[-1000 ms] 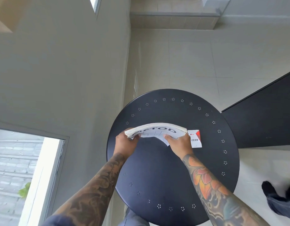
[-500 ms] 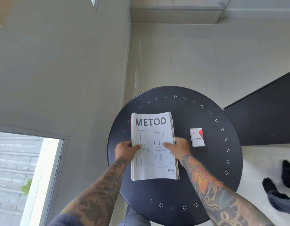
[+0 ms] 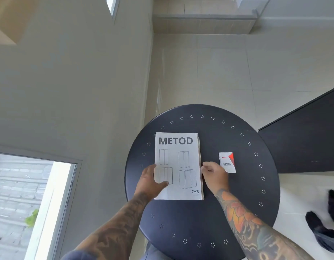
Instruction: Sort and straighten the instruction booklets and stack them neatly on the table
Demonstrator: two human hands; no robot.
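A stack of white instruction booklets (image 3: 178, 162) lies flat on the round black table (image 3: 237, 184), the top cover reading METOD with cabinet drawings. The stack's edges line up closely, with a few page edges showing along the right side. My left hand (image 3: 149, 182) rests against the stack's left edge, fingers spread, thumb lying on the cover. My right hand (image 3: 214, 174) sits at the right edge, fingertips touching the side of the stack. Neither hand lifts the booklets.
A small white and red box marked VESS (image 3: 227, 162) lies on the table just right of my right hand. A dark cabinet (image 3: 303, 147) stands at the right. A person's dark shoes (image 3: 324, 222) are on the floor at lower right. A wall stands left.
The stack, earlier held bent and up off the table in both hands, now lies flat. My hands have slid from on top of it to its left and right edges.
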